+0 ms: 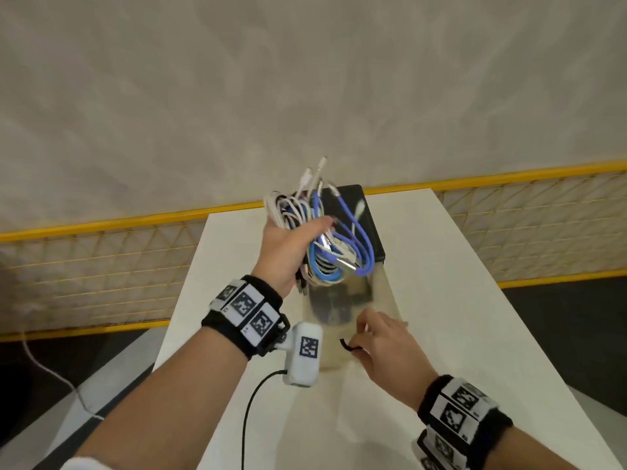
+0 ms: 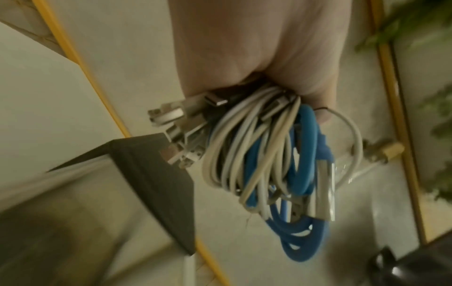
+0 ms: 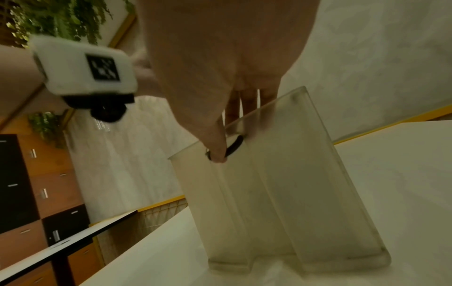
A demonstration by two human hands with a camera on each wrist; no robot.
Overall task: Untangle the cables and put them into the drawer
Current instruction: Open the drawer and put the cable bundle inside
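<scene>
My left hand (image 1: 288,245) grips a tangled bundle of white, blue and purple cables (image 1: 325,245), raised above the drawer with connectors sticking up. In the left wrist view the cable bundle (image 2: 264,164) hangs from my left hand (image 2: 257,48), with several metal plugs at its left side. The translucent drawer (image 1: 390,293) stands pulled out toward me from a black box (image 1: 373,232). My right hand (image 1: 383,344) pinches the drawer's black handle (image 1: 349,347). In the right wrist view my right hand (image 3: 220,67) has thumb and fingers on the handle (image 3: 234,145) at the drawer (image 3: 293,183) front.
The black box and drawer sit on a white table (image 1: 458,300). A yellow mesh fence (image 1: 101,266) runs behind the table. A black lead (image 1: 251,401) hangs from my left wrist camera. Wooden cabinets (image 3: 56,183) stand off to one side.
</scene>
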